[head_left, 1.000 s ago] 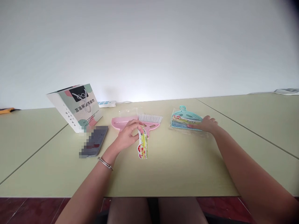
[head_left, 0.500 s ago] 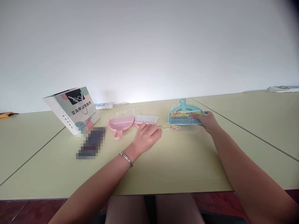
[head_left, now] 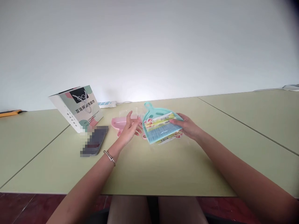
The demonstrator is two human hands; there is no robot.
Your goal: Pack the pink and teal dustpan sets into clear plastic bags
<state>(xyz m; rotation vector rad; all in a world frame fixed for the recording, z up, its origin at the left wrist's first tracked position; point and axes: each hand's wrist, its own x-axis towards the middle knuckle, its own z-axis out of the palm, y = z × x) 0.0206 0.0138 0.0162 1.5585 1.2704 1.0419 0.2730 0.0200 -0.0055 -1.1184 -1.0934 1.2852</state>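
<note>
My right hand is closed on the right edge of a teal dustpan-and-brush set in clear wrapping with a printed label. The set is tilted above the table, its handle loop pointing up and left. My left hand, fingers spread, hovers just left of it and seems to hold nothing. Behind the left hand lies a pink dustpan; the pink brush beside it is mostly hidden by the hand and the teal set. A printed label strip and clear film show under the teal set.
A paper gift bag with rope handles stands at the left, and a dark phone, partly pixelated, lies in front of it. A white power strip is by the wall. At the far left sits an orange-and-black object.
My right hand has carried the teal set left and toward me, turning it. My left hand has moved left and its curled fingers have spread.
</note>
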